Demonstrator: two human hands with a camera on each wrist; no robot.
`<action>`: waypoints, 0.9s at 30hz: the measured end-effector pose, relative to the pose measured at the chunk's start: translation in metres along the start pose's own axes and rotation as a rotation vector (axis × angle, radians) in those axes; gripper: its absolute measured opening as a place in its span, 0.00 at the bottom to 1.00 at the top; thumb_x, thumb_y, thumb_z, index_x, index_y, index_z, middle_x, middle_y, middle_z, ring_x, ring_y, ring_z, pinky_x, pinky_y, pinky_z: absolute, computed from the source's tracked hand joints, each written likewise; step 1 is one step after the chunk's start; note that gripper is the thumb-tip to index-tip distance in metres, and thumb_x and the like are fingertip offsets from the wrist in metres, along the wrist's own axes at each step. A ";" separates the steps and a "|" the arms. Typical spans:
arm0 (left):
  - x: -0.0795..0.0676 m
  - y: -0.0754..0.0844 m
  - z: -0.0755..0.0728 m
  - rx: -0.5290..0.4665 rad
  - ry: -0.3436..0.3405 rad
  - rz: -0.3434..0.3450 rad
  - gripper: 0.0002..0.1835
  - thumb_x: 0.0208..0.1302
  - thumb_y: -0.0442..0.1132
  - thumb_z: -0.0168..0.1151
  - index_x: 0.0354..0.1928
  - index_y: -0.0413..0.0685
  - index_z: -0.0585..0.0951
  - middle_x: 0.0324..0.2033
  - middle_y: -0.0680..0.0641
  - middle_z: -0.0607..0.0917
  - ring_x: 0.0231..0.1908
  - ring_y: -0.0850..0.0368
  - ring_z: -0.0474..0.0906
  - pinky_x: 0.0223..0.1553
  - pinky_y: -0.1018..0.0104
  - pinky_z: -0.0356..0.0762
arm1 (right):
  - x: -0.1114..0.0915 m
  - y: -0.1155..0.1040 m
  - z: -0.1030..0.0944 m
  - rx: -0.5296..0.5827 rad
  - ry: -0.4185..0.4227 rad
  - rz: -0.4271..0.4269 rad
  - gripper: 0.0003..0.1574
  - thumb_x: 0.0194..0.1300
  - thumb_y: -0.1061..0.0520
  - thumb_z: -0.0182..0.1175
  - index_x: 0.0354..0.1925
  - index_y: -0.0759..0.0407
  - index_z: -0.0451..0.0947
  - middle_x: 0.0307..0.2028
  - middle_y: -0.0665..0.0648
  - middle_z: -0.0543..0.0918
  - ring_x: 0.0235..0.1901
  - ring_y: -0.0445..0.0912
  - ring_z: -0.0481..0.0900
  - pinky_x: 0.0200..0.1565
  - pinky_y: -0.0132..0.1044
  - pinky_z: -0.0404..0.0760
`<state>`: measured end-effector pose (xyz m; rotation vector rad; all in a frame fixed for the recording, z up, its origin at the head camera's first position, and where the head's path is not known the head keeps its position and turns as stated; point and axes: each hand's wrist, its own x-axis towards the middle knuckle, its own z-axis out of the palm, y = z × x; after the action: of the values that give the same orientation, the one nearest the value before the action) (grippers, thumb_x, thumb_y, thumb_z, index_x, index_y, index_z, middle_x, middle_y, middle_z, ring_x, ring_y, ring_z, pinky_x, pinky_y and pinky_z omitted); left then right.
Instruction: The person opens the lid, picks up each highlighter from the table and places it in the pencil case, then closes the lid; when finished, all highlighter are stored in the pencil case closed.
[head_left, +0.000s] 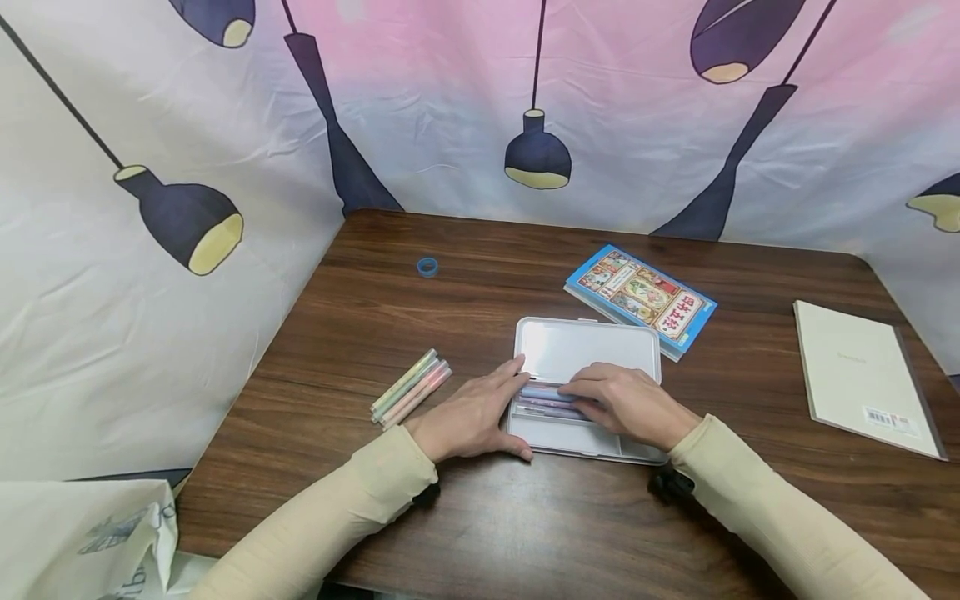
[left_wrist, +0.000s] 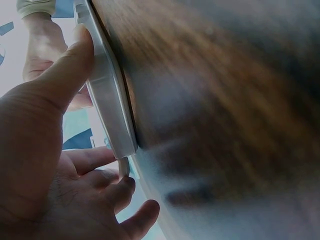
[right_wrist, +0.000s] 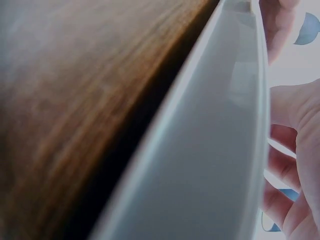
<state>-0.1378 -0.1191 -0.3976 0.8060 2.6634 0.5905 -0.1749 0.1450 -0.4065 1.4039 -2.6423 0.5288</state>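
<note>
A white pencil case [head_left: 566,435] lies on the table with its lid [head_left: 588,346] folded back. My left hand [head_left: 472,412] holds the left end of the case. In the left wrist view, the thumb [left_wrist: 75,62] lies against its wall and the other fingers sit around its end. Inside the case, several blue and purple pens [head_left: 546,402] lie side by side. My right hand [head_left: 630,404] reaches over the case with curled fingers and pinches the right part of these pens; its fingertips are partly hidden. The right wrist view shows mostly the case wall [right_wrist: 200,135].
Several pastel pens [head_left: 411,387] lie in a bundle left of my left hand. A blue tape roll [head_left: 427,267] sits farther back. Behind the case lies a blue picture-covered book [head_left: 645,296]; a cream notebook [head_left: 862,371] is at the right. A white bag [head_left: 82,542] is lower left.
</note>
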 end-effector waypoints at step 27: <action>0.000 0.000 0.001 -0.007 -0.003 -0.010 0.55 0.53 0.64 0.72 0.76 0.44 0.60 0.79 0.44 0.48 0.76 0.50 0.50 0.72 0.47 0.58 | -0.069 0.008 -0.019 -0.066 0.054 0.164 0.36 0.60 0.46 0.71 0.64 0.57 0.77 0.65 0.60 0.75 0.65 0.55 0.72 0.61 0.56 0.73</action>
<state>-0.1372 -0.1188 -0.3986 0.7905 2.6602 0.5950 -0.1436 0.2098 -0.4076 1.1456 -2.7190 0.4825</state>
